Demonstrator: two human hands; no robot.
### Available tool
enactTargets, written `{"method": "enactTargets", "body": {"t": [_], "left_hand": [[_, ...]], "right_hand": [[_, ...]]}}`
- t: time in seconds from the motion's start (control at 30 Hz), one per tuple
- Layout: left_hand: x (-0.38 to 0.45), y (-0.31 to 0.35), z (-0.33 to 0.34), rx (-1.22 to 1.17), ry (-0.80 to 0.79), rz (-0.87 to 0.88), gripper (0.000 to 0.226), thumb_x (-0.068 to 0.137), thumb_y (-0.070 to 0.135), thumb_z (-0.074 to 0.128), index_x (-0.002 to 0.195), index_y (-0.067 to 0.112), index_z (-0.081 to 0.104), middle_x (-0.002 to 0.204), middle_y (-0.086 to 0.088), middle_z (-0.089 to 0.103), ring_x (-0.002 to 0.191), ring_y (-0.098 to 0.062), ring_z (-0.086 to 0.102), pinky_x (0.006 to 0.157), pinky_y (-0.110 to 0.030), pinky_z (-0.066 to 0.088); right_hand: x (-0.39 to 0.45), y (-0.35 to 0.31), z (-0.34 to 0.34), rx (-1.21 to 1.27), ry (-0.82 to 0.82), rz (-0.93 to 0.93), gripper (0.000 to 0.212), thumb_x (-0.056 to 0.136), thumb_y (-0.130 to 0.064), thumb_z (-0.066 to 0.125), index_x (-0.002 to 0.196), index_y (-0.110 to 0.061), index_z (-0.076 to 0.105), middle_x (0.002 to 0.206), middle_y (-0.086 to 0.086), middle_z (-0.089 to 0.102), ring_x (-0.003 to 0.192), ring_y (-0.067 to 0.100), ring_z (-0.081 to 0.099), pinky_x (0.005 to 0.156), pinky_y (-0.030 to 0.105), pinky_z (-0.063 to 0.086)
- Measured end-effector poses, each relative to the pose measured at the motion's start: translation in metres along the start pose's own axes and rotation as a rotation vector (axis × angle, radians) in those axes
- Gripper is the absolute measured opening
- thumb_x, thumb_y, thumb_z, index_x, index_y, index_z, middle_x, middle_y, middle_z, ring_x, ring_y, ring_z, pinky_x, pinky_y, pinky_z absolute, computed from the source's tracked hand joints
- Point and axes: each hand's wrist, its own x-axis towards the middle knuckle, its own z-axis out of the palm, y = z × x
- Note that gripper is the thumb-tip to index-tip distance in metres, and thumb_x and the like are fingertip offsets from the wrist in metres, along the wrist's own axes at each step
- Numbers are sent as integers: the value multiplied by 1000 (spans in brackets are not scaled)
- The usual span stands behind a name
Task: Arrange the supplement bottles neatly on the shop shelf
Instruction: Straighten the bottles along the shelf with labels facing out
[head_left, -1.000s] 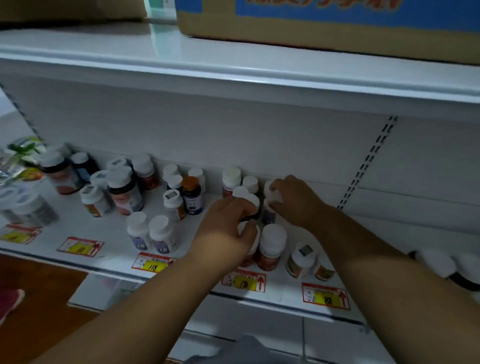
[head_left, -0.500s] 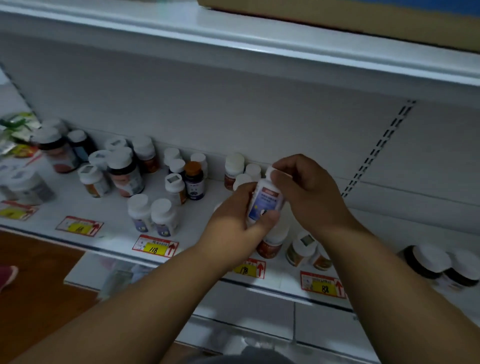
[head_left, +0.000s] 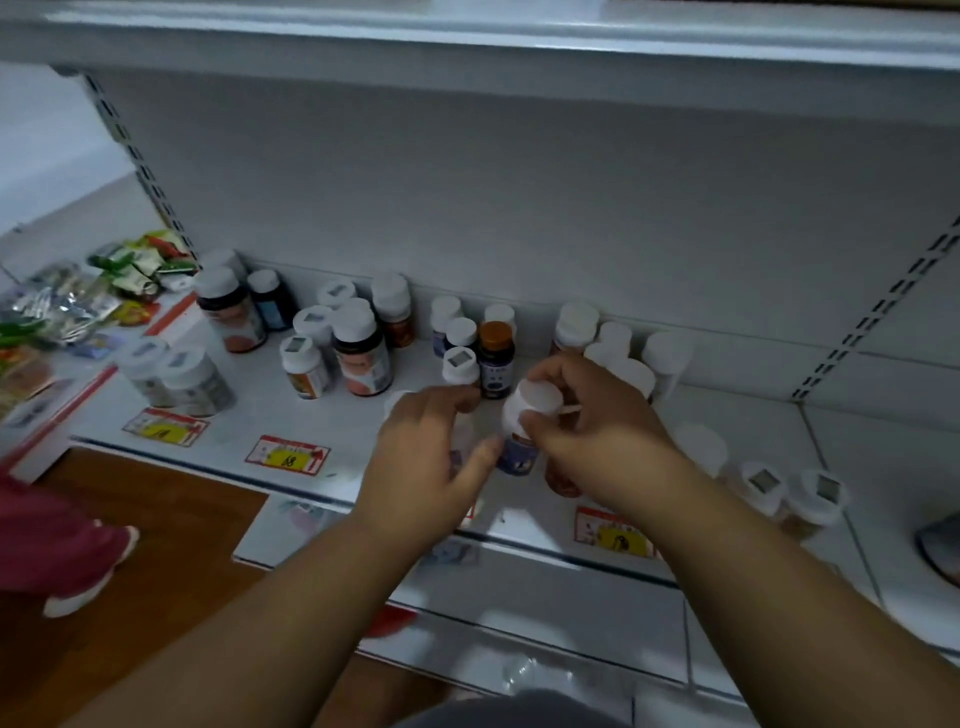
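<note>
Several supplement bottles, mostly white-capped, stand loosely grouped on the white shelf (head_left: 234, 415). My right hand (head_left: 592, 431) grips a white bottle with a blue label (head_left: 522, 441) by its cap end and holds it tilted just above the shelf front. My left hand (head_left: 426, 462) curls over a pale white-capped bottle (head_left: 461, 441) standing at the shelf front, thumb reaching toward the blue-label bottle. An orange-capped dark bottle (head_left: 496, 358) stands right behind the hands. More bottles stand at the left (head_left: 358, 353) and right (head_left: 761, 483).
Snack packets (head_left: 78, 306) lie at the shelf's far left. Yellow price tags (head_left: 288, 454) line the front edge. The upper shelf (head_left: 467, 31) overhangs. A lower shelf (head_left: 545, 597) juts out below. A person's pink-trousered leg and shoe (head_left: 78, 571) stand on the wooden floor at left.
My right hand lifted the blue-label bottle from the back cluster and brought it forward and left. My left hand left that bottle's base and closed over a front bottle. The view tilted down.
</note>
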Motion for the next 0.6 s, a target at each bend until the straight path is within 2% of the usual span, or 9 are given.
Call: {"method": "enactTargets", "body": {"t": [0.1,0.2,0.27,0.33,0.47,0.6], "left_hand": [[12,-35,-9,227,15,129,42,78,39,61,110,10,64,106,-9,63,95,-31,56,81,-34,38],[22,-59,-12,339,-142,260,57,72,41,68,120,10,63,114,-10,63,101,-35,57,84,-42,43],[27,-68,-12,348,-277,297,64,71,41,69,127,10,60,113,-10,64,100,-35,57,82,-45,44],[29,-73,-9,355,-348,324,66,70,37,72,128,8,59,107,-11,65,96,-35,57,77,-44,46],[30,-81,-3,402,-352,361,66,70,36,75,125,3,60,96,-14,66,88,-36,59,73,-43,47],[30,-86,-2,393,-328,393,63,70,36,74,122,2,62,91,-15,65,84,-36,59,71,-43,45]], "right_hand": [[12,-3,28,-128,-3,54,30,88,-29,62,115,-36,50,109,-9,54,95,10,55,74,26,44],[21,-2,53,-215,-11,80,37,89,-22,57,125,-26,49,121,2,52,103,19,51,78,28,38],[21,-1,65,-236,-15,102,39,89,-20,57,127,-24,48,121,4,51,104,22,51,77,29,38],[20,2,74,-250,-18,140,39,87,-18,58,125,-22,49,117,4,51,101,23,53,79,32,42],[16,6,82,-273,5,181,41,86,-20,64,124,-23,50,105,-4,43,92,17,50,72,26,35],[13,5,84,-257,24,181,40,85,-16,66,123,-21,52,109,1,48,94,21,52,77,30,41]]}}
